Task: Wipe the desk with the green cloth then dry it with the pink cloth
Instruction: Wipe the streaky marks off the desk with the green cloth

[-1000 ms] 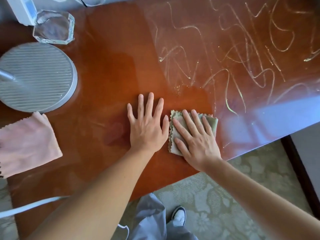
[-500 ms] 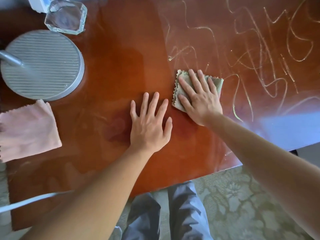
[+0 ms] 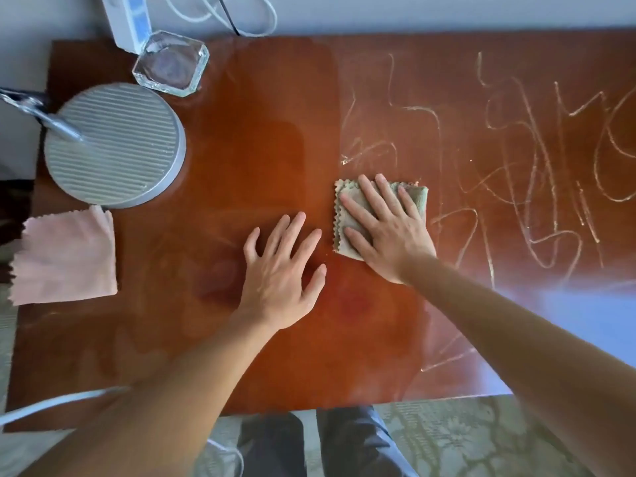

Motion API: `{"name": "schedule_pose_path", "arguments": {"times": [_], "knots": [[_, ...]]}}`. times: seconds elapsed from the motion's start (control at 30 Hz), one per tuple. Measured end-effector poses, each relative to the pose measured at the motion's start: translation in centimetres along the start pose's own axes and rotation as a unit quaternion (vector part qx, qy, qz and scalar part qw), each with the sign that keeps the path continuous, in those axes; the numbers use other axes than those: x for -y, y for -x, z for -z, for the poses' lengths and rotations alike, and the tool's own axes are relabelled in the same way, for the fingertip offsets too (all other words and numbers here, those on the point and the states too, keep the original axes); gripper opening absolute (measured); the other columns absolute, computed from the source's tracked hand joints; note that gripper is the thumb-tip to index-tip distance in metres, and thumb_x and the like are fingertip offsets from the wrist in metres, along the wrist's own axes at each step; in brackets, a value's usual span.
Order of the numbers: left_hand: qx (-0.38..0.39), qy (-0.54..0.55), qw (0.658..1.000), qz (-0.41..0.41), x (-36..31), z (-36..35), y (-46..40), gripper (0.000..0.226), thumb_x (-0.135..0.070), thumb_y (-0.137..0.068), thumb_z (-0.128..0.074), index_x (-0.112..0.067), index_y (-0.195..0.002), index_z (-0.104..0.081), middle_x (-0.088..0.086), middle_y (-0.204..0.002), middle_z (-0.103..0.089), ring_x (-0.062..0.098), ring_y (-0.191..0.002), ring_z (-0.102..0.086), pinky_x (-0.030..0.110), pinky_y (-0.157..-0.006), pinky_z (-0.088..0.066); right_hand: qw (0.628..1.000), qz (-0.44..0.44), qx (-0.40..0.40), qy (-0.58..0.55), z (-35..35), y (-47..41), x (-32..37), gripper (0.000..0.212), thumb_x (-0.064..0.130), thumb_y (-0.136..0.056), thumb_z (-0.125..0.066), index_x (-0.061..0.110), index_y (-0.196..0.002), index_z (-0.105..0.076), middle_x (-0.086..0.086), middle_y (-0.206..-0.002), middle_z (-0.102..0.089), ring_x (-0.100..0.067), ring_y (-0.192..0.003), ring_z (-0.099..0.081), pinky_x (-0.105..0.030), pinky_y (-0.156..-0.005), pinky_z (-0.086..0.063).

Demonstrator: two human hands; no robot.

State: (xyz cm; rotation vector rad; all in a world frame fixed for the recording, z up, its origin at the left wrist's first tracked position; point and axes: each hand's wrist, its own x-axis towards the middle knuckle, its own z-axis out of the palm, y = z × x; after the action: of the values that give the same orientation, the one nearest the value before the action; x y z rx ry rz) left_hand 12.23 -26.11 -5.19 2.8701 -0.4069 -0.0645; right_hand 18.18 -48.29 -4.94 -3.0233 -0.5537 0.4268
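Right hand (image 3: 389, 235) flat on folded green cloth (image 3: 418, 197), seemingly square.

The right hand (image 3: 385, 228) lies flat on the green cloth (image 3: 347, 218) and hides most of it. The desk (image 3: 261, 139) runs off the right edge, and so do the pale squiggles (image 3: 537, 173) on it. A white box (image 3: 129, 20) at the top is cut off. The pink cloth (image 3: 65, 256) reaches past the desk's left side. The near right corner of the desk is lost in a blue glare (image 3: 585, 315)
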Motion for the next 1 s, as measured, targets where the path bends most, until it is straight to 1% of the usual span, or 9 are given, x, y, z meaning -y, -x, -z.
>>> {"name": "schedule_pose_path", "arguments": {"times": [0.1, 0.23, 0.4, 0.5, 0.63, 0.73, 0.83, 0.9, 1.0], "knots": [[-0.023, -0.016, 0.999, 0.047, 0.8, 0.2, -3.4, 0.061, -0.056, -0.1, -0.034, -0.023, -0.15, -0.048, 0.007, -0.165, -0.033, 0.03, -0.153, -0.027, 0.06, -0.119, -0.016, 1.0, -0.001, 0.0, 0.017, 1.5, -4.5, -1.2, 0.063, 0.062, -0.102, 0.0, 0.042, -0.161, 0.003, 0.0, -0.173, 0.004, -0.023, -0.158, 0.012, -0.046, -0.126, 0.01], [-0.014, -0.029, 0.993, 0.114, 1.2, 0.1, -7.8, 0.065, -0.06, -0.102, -0.024, -0.027, -0.157, -0.036, 0.006, -0.168, -0.024, 0.03, -0.157, -0.015, 0.058, -0.122, -0.009, 1.0, 0.028, -0.012, 0.0, 0.5, -2.1, -0.3, 0.063, 0.059, -0.105, -0.003, 0.037, -0.163, -0.003, -0.002, -0.173, 0.001, -0.026, -0.158, 0.01, -0.049, -0.128, 0.004], [-0.019, -0.031, 0.99, 0.135, 1.2, -0.6, -8.9, 0.063, -0.056, -0.101, -0.027, -0.029, -0.158, -0.033, 0.005, -0.169, -0.022, 0.029, -0.157, -0.013, 0.057, -0.122, -0.01, 0.995, 0.095, 0.007, -0.01, -1.0, 3.5, 0.7, 0.061, 0.057, -0.107, -0.014, 0.035, -0.163, -0.015, -0.005, -0.171, -0.011, -0.03, -0.159, -0.003, -0.053, -0.127, -0.004], [-0.025, -0.023, 0.991, 0.132, 1.4, -0.6, -8.9, 0.062, -0.056, -0.101, -0.029, -0.029, -0.156, -0.036, 0.005, -0.168, -0.025, 0.03, -0.157, -0.015, 0.057, -0.122, -0.01, 0.992, 0.122, 0.015, 0.008, -0.2, 1.2, -0.9, 0.062, 0.058, -0.105, -0.018, 0.036, -0.163, -0.014, -0.005, -0.171, -0.01, -0.03, -0.158, -0.003, -0.052, -0.126, -0.001], [-0.042, -0.016, 0.99, 0.13, 1.3, -0.5, -8.8, 0.06, -0.053, -0.101, -0.033, -0.026, -0.154, -0.041, 0.006, -0.166, -0.03, 0.031, -0.156, -0.019, 0.057, -0.123, -0.013, 0.999, 0.042, -0.014, 0.009, 2.5, -7.9, -3.8, 0.064, 0.062, -0.102, -0.002, 0.038, -0.162, 0.0, -0.003, -0.173, 0.0, -0.026, -0.158, 0.008, -0.05, -0.128, 0.003], [-0.051, -0.009, 0.99, 0.13, 1.4, -0.5, -8.8, 0.059, -0.053, -0.101, -0.034, -0.026, -0.153, -0.044, 0.006, -0.165, -0.032, 0.031, -0.155, -0.021, 0.057, -0.123, -0.014, 0.999, 0.022, -0.022, 0.02, 3.4, -11.8, -3.8, 0.066, 0.062, -0.101, 0.001, 0.037, -0.163, -0.002, -0.003, -0.173, 0.0, -0.027, -0.159, 0.007, -0.051, -0.128, 0.001], [-0.058, -0.002, 0.99, 0.128, 1.5, -0.6, -8.7, 0.058, -0.051, -0.101, -0.037, -0.026, -0.152, -0.045, 0.005, -0.165, -0.033, 0.03, -0.155, -0.022, 0.057, -0.123, -0.014, 0.999, 0.043, -0.031, 0.006, 2.3, -9.4, -2.7, 0.064, 0.059, -0.105, -0.005, 0.034, -0.164, -0.005, -0.004, -0.173, -0.002, -0.028, -0.158, 0.007, -0.052, -0.128, 0.0], [-0.06, 0.002, 0.99, 0.128, 1.6, -0.7, -8.7, 0.057, -0.049, -0.1, -0.041, -0.027, -0.152, -0.045, 0.004, -0.165, -0.032, 0.029, -0.155, -0.021, 0.056, -0.123, -0.013, 0.997, 0.069, -0.028, -0.005, 1.0, -5.1, -1.2, 0.063, 0.057, -0.106, -0.012, 0.033, -0.164, -0.01, -0.006, -0.173, -0.004, -0.029, -0.159, 0.006, -0.054, -0.127, -0.003], [-0.063, -0.001, 0.99, 0.127, 1.7, -0.9, -8.7, 0.056, -0.048, -0.1, -0.042, -0.028, -0.152, -0.044, 0.003, -0.165, -0.032, 0.028, -0.155, -0.02, 0.055, -0.123, -0.013, 0.994, 0.111, -0.016, -0.017, -1.1, 1.8, 0.7, 0.061, 0.055, -0.107, -0.022, 0.033, -0.163, -0.017, -0.006, -0.172, -0.012, -0.031, -0.159, -0.001, -0.054, -0.127, -0.005]]}}
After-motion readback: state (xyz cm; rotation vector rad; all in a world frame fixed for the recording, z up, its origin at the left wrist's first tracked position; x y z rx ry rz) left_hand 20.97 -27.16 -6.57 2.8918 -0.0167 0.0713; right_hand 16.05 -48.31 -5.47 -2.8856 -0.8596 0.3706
